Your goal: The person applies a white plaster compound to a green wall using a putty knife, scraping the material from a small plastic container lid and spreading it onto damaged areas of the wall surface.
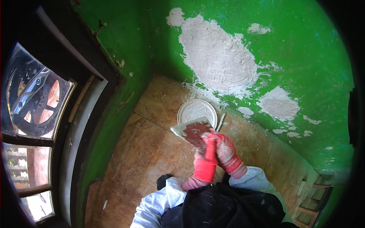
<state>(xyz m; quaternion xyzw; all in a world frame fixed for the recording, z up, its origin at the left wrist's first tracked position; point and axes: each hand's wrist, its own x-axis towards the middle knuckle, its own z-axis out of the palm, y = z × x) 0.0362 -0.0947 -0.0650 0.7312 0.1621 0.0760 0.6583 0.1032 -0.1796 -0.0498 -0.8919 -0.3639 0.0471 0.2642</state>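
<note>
Indoors, head view: a person in white sleeves [157, 201] & a black garment [232, 205] grips a flat tool [195, 132] w/ gloved hands held close together, mid-pic, over a tan floor [133, 155]. The L hand [205, 165], in a red glove, has its fingers closed on the tool's near end. The R hand [227, 152], in a red-&-white glove, sits right beside it, fingers folded in nr the tool's R edge; can't tell if they pinch it, as blur & overlap hide the contact. The tool's broad face, reddish-brown w/ a pale far edge, partly covers the near side of a round white tub [196, 100] w/ whitish paste [197, 109] inside. A thin pale stick [221, 121] lies just R of the tub.

Bkgd: a green wall [308, 64] bears 1 big rough white patch [218, 57] above the tub & a smaller white patch [279, 104] to its R, plus scattered specks. Far L, a dark-framed window [28, 141]; lower R, slatted wooden pieces [308, 210] nr the wall.
</note>
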